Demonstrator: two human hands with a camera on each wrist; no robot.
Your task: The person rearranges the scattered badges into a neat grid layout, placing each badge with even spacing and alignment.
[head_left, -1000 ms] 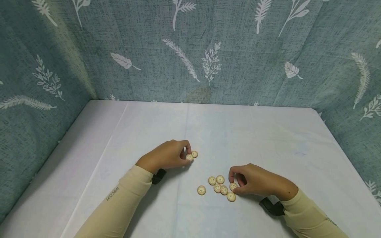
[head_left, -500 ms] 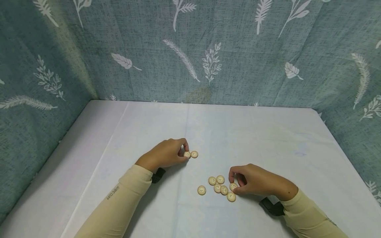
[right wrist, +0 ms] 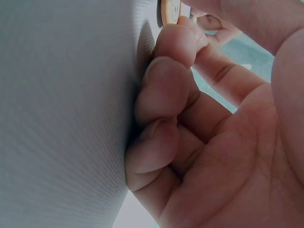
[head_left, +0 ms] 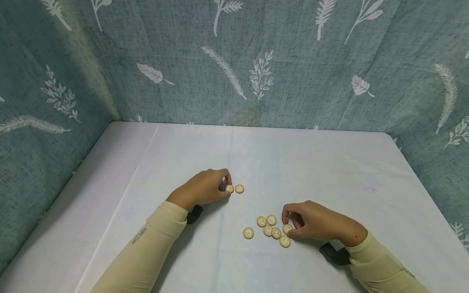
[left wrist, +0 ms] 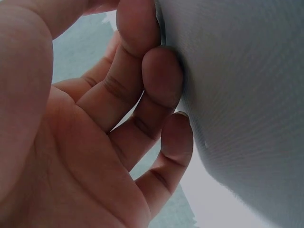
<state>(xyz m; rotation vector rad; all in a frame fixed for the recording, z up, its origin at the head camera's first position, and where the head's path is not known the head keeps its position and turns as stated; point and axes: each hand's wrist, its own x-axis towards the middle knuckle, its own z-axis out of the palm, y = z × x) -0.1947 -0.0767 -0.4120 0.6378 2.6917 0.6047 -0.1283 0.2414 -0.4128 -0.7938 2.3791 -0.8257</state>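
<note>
In the head view my left hand (head_left: pixel 203 188) pinches a round wooden button (head_left: pixel 229 188) between thumb and index finger, low over the white tablecloth. Just right of it, a small gap away, lies another button (head_left: pixel 239 189). My right hand (head_left: pixel 318 221) grips a button (head_left: pixel 287 228) by its edges at the right end of a loose cluster of buttons (head_left: pixel 268 230). That held button (right wrist: pixel 171 10) shows at the top of the right wrist view. The left wrist view shows curled fingers (left wrist: pixel 162 76) against the cloth; the button there is hidden.
A single button (head_left: pixel 248 233) lies left of the cluster, and one (head_left: pixel 285 241) lies just below the right thumb. The white-covered table (head_left: pixel 176 150) meets a green leaf-patterned curtain (head_left: pixel 293 81) at the back and sides.
My left hand has slid its button slightly left and away from me, from against the neighbouring button to a small gap beside it. The right hand has kept its place.
</note>
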